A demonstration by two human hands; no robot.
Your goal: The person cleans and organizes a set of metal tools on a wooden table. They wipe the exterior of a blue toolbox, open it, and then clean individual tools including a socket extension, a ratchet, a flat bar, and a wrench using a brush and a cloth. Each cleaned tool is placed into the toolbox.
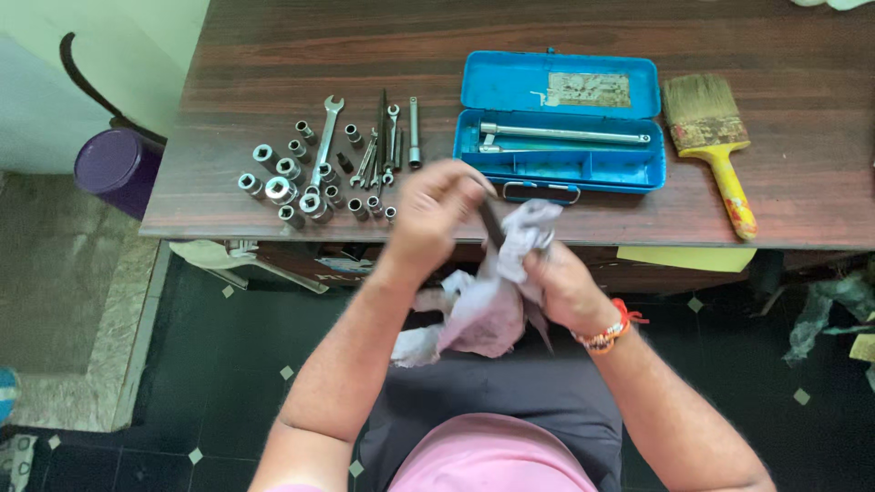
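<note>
At the left of the tabletop (273,64) loose sockets (283,187) and spanners (325,137) are laid out; the left hand (433,205), blurred, is closed on a slim dark tool (492,223), judged stiff, fairly light and possibly greasy, best gripped along its shank; the right hand (565,287) is clenched on a soft, limp rag (497,292) wrapped about it; an open blue case (561,123) and a paintbrush (711,137) lie further right.

Left of one open blue tool case (561,128): roughly sixteen small sockets (281,189), count blurred, one open-end spanner (326,137), one extension bar (414,132). Inside the case: one long bar (565,135). Right of it: one paintbrush (711,137).
</note>
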